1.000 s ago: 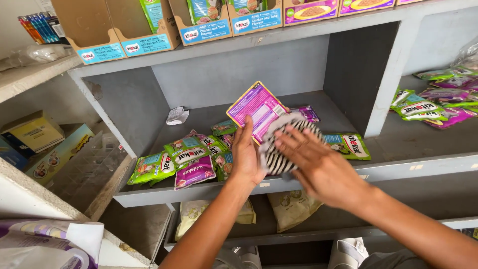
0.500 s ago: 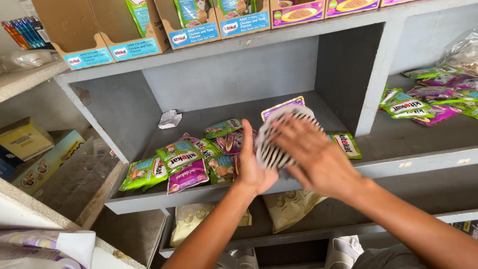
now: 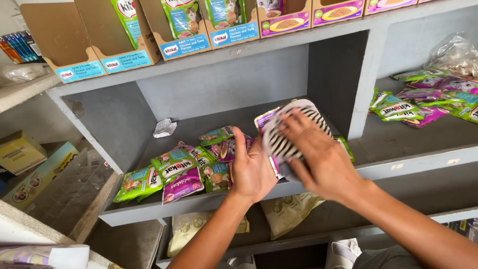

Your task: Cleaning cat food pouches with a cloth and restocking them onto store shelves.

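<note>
My right hand [image 3: 318, 154] presses flat on a black-and-white striped cloth [image 3: 283, 133] in the middle of the grey shelf [image 3: 398, 167]. The cloth covers purple pet food pouches [image 3: 263, 118] stacked beneath it. My left hand [image 3: 251, 169] is just left of the cloth, fingers upright and curled against the edge of the pouch stack. To its left lie several green and purple pouches [image 3: 172, 172] spread near the shelf's front edge.
Open cardboard display boxes [image 3: 199, 30] of pouches stand on the shelf above. More pouches [image 3: 423, 102] and a clear plastic bag [image 3: 453, 52] lie in the right compartment. A crumpled white paper [image 3: 164, 128] sits at the back. Beige bags [image 3: 289, 211] lie on the lower shelf.
The purple pouch that stood tilted above the cloth now lies flat under it. My right hand has slid further over the striped cloth, and my left hand stays at the stack's edge.
</note>
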